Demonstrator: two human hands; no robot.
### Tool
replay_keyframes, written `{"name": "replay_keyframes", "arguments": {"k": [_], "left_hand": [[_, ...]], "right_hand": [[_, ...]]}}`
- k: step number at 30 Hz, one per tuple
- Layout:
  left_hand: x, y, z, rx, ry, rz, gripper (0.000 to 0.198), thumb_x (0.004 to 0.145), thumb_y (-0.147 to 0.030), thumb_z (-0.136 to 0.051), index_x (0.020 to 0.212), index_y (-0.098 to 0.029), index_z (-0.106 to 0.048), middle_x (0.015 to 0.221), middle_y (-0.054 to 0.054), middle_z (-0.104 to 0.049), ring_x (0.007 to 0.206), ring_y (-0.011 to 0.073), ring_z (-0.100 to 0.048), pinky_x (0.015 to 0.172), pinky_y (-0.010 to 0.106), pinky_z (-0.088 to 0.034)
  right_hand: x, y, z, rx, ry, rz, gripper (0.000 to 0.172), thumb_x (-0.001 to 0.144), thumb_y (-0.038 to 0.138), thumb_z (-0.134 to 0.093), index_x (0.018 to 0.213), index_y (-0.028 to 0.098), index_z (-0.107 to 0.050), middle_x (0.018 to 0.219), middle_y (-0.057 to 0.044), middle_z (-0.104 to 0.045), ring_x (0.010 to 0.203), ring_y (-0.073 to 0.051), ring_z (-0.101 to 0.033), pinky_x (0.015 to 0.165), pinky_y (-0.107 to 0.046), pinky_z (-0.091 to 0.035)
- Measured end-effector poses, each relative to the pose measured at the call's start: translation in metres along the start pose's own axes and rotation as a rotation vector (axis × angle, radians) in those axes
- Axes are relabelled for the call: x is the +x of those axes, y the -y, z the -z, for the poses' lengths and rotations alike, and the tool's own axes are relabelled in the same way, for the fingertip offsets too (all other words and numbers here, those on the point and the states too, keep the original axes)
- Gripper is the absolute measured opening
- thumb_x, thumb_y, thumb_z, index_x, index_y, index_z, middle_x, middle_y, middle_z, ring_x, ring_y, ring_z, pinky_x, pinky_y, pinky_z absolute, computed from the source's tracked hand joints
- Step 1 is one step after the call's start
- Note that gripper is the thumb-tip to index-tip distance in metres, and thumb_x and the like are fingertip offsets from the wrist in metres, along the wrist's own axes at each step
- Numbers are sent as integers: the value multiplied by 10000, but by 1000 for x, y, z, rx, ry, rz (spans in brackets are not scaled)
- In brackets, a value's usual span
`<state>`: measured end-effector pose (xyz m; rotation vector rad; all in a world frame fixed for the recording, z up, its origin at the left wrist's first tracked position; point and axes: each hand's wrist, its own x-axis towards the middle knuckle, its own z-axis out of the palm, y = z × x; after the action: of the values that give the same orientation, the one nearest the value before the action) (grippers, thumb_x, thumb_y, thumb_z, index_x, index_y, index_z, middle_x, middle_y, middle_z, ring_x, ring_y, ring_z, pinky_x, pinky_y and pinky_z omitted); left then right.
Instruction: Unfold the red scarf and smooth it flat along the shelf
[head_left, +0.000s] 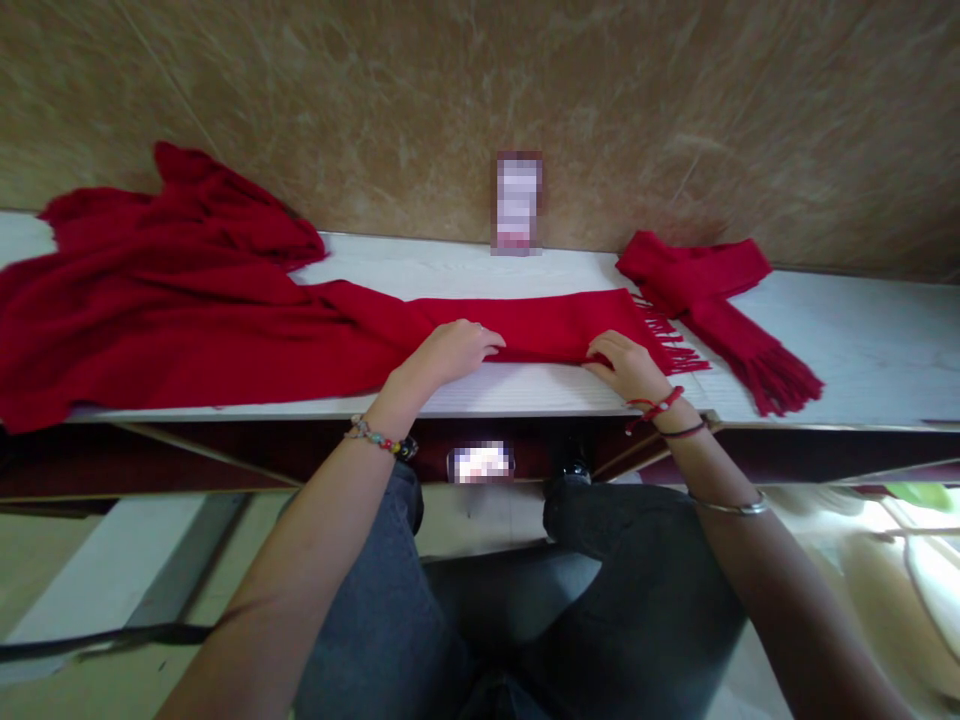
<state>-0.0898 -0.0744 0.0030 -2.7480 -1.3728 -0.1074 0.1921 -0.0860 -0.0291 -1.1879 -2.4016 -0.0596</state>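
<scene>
A long red scarf [540, 325] lies along the white ledge, narrow and folded flat between my hands, with its fringe at the right end. Its left part spreads wide and loose. My left hand [461, 350] is closed on the near edge, around the middle of its length. Close to the fringed end, my right hand [624, 366] has thumb and fingers together on the same edge. A second red scarf [694, 275], folded across itself with fringe toward me, sits just right of the first one's fringe.
Crumpled red cloth [195, 215] is heaped at the back left; whether it joins the long scarf I cannot tell. A marbled wall [375, 110] rises behind the white ledge [862, 340]. A blurred label [517, 200] is on the wall. Dark open compartments [187, 455] run underneath.
</scene>
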Motion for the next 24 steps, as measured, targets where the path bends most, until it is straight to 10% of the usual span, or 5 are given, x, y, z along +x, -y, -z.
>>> {"name": "replay_keyframes", "arguments": {"k": [9,17,24], "left_hand": [[-15,1,1,25,-37,-192,253,854,-114,-481,1049,-165,-634,1033,61,-663,948,166,-616,742,249,-472],[-40,-1,-5,105,-83,-125,252,906,-138,-413,986,-173,-649,966,67,-671,911,188,-626,616,245,-463],[-29,3,-7,10,-93,3,265,899,-133,-445,1060,-147,-655,998,95,-696,927,202,-651,725,293,-506]], "right_hand": [[-9,-3,-2,-112,24,90,223,858,144,-461,809,183,-675,883,-103,-673,895,-223,-606,781,-353,-526],[-2,14,6,-130,17,171,256,844,168,-487,1027,143,-666,1002,-134,-660,958,-248,-582,827,-386,-487],[10,22,-5,-130,-8,19,123,792,164,-526,835,166,-642,812,-107,-637,794,-243,-563,710,-352,-452]]}}
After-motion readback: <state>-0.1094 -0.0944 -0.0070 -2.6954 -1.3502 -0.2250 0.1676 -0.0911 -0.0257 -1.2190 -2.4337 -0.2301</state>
